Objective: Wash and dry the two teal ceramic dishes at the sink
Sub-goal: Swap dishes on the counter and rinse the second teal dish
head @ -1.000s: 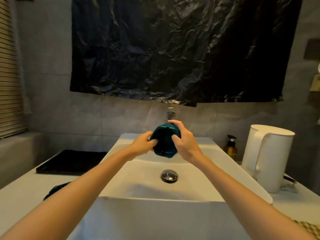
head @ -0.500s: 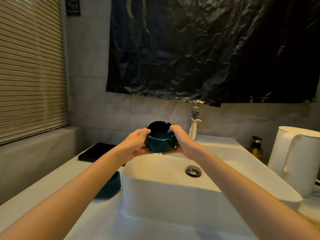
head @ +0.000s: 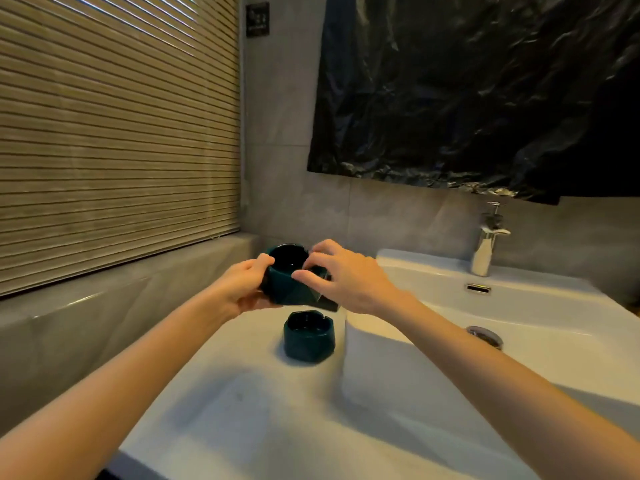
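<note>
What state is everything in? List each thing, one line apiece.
held teal dish: upright, in the air, gripped by the left hand, with the right hand pinching its rim.
second teal dish: upright, standing on the counter beside the sink.
faucet: no water running.
window blind: lowered, slats shut.
black plastic sheet: hanging on the wall.

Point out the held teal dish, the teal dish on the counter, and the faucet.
held teal dish (head: 291, 294): head view, faceted side wall.
teal dish on the counter (head: 308, 348): head view, front wall.
faucet (head: 483, 254): head view, chrome body.
</note>
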